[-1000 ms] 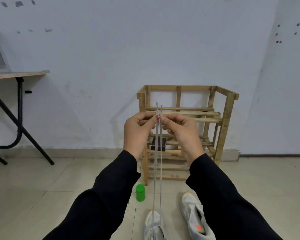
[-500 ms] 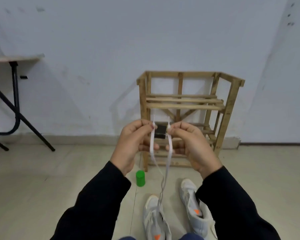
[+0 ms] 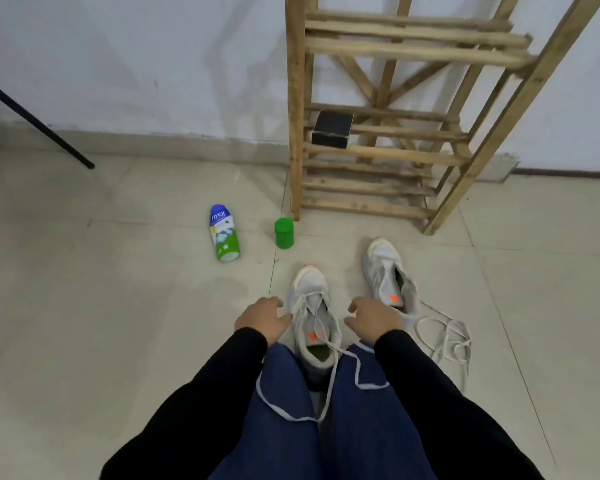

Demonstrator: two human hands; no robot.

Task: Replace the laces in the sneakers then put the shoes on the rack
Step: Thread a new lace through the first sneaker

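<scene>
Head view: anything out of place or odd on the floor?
Yes. The bottle lies on its side left of the rack, with a green cap standing apart. A loose lace sits tangled on the floor beside the far sneaker.

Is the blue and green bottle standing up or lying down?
Lying down. The bottle lies on its side on the floor, blue end toward the wall; the green container beside it stands upright.

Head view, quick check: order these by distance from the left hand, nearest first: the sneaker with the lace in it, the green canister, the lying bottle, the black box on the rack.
1. The laced sneaker, just to the right of the left hand.
2. The green canister, ahead, and the bottle, ahead and to the left: too close to call.
3. The black box, farthest, up on a shelf of the rack.
</scene>
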